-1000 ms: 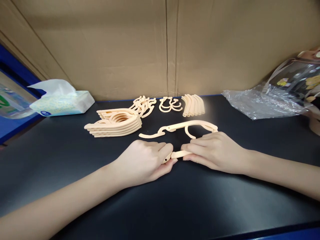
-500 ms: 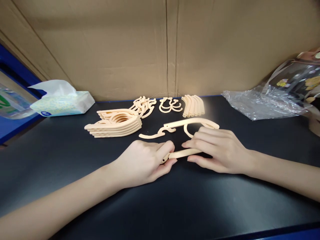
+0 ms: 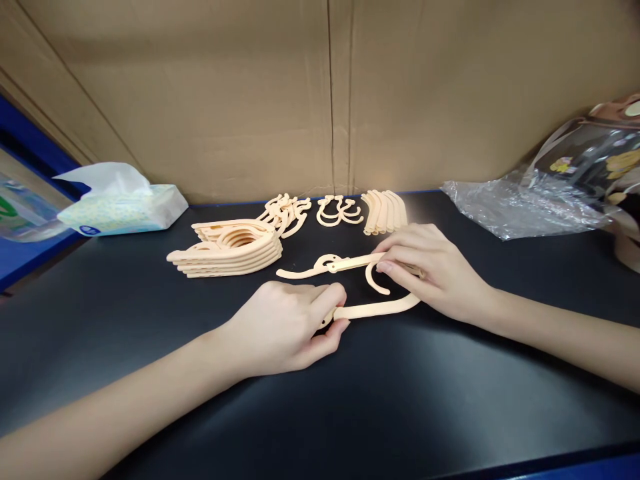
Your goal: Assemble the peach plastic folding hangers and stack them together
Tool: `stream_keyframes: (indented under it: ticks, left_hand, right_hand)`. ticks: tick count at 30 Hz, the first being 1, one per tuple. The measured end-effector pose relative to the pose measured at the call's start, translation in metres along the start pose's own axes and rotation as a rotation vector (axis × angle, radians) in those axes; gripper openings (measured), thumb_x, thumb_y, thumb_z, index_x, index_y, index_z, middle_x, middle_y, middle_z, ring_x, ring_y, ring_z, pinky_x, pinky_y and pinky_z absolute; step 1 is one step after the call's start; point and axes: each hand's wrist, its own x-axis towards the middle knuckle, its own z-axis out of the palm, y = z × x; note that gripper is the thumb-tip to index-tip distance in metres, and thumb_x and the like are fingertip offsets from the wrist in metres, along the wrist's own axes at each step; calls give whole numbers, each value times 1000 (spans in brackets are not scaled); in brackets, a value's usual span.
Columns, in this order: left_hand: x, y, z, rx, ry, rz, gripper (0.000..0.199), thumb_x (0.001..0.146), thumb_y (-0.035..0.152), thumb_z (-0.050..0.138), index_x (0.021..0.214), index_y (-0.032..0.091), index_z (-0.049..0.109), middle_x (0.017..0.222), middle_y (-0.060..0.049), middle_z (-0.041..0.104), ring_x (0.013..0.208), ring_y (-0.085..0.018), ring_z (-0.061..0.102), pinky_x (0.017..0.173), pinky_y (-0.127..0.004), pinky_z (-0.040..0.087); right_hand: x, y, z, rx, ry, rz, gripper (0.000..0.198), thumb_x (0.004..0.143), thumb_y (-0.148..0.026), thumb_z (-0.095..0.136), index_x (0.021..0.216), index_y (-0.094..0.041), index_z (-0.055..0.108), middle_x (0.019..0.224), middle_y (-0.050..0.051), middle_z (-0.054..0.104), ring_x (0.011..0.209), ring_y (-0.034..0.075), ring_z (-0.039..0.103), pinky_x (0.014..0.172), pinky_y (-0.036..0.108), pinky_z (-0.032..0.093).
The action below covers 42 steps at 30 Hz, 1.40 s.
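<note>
A cream folding clothes hanger (image 3: pixel 375 309) lies between my two hands, partly spread, low over the black table. My left hand (image 3: pixel 293 327) pinches the left end of its near arm between thumb and bent fingers. On the far side, my right hand (image 3: pixel 436 270) grips the far arm (image 3: pixel 356 263) and covers the hanger's right part. The far arm's left end meets a curved piece (image 3: pixel 300 273) with a looped end, pointing left. A curved hook (image 3: pixel 376 281) shows between the two arms.
Behind my left hand is a stack of cream hangers (image 3: pixel 230 257). Further back lie a heap of small curved pieces (image 3: pixel 286 213), several hooks (image 3: pixel 340 212) and a row of arms (image 3: pixel 385 212). A tissue pack (image 3: pixel 123 210) is left; a clear plastic bag (image 3: pixel 520 207) is right.
My right hand has shifted away from the near arm and closed on the far arm. That arm has come down onto the looped piece. My left hand keeps its pinch.
</note>
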Motion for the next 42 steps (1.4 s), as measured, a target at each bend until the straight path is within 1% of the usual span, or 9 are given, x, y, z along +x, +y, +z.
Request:
stream_keyframes:
  ticks: [6, 11, 14, 17, 21, 24, 27, 37, 42]
  left_hand:
    - [-1, -2, -1, 9, -25, 48, 15, 78, 14, 38, 85, 17, 51, 64, 2, 53, 55, -14, 49, 48, -25, 34]
    - [2, -4, -4, 65, -30, 56, 17, 83, 14, 36, 84, 16, 53, 72, -4, 56, 68, -19, 49, 56, -30, 39]
    - [4, -5, -5, 89, -6, 67, 19, 86, 13, 37, 91, 13, 55, 90, -9, 61, 87, -24, 52, 73, -36, 45]
    - [4, -5, -4, 91, 24, 59, 25, 85, 5, 39, 103, 12, 55, 110, -11, 61, 112, -27, 48, 94, -41, 41]
    - [3, -6, -1, 124, 68, 34, 31, 83, -4, 40, 102, 14, 55, 125, -11, 56, 125, -27, 42, 100, -41, 40]
    - [2, -7, 0, 124, 66, 9, 30, 83, -4, 39, 99, 15, 57, 131, -13, 51, 119, -27, 47, 91, -40, 46]
    - [1, -7, 0, 98, 58, -54, 31, 85, 1, 39, 107, 16, 57, 135, -14, 47, 106, -25, 54, 81, -38, 49]
    - [-1, -9, 4, 27, 91, -96, 47, 86, -1, 36, 122, 20, 56, 134, -11, 50, 101, -21, 57, 81, -36, 48]
    - [-1, -9, 3, 20, 60, -51, 55, 79, -7, 35, 122, 19, 56, 119, -8, 59, 100, -22, 55, 79, -35, 46]
  right_hand:
    - [0, 0, 0, 66, -23, 43, 23, 95, -25, 47, 90, -21, 69, 98, 5, 66, 91, 18, 58, 80, 34, 43]
    - [-2, 0, 1, 109, -41, 137, 27, 96, -30, 44, 94, -23, 70, 105, 5, 63, 84, 16, 61, 71, 30, 47]
    - [-2, 1, 3, 105, -10, 159, 26, 95, -31, 45, 96, -24, 70, 105, 4, 62, 88, 17, 62, 75, 31, 48]
    - [-2, 3, 4, 95, -1, 199, 23, 95, -30, 47, 99, -25, 69, 106, 3, 62, 86, 17, 62, 75, 31, 48]
    - [-1, 3, 3, 52, -32, 255, 23, 93, -27, 49, 106, -28, 67, 106, 2, 63, 74, 13, 61, 68, 30, 47]
    - [-1, 3, 3, 38, -38, 262, 23, 92, -26, 49, 107, -29, 66, 107, 1, 63, 70, 12, 60, 67, 29, 47]
    - [-1, 3, 2, 26, -50, 260, 23, 92, -26, 48, 107, -28, 66, 107, 1, 63, 68, 12, 60, 67, 30, 47]
    - [-1, 4, 3, 22, -83, 304, 22, 90, -25, 51, 107, -28, 65, 97, 0, 61, 70, 13, 60, 66, 29, 47]
    - [-1, 5, 3, 16, -85, 304, 22, 89, -24, 51, 107, -27, 65, 90, 0, 59, 67, 12, 59, 64, 29, 46]
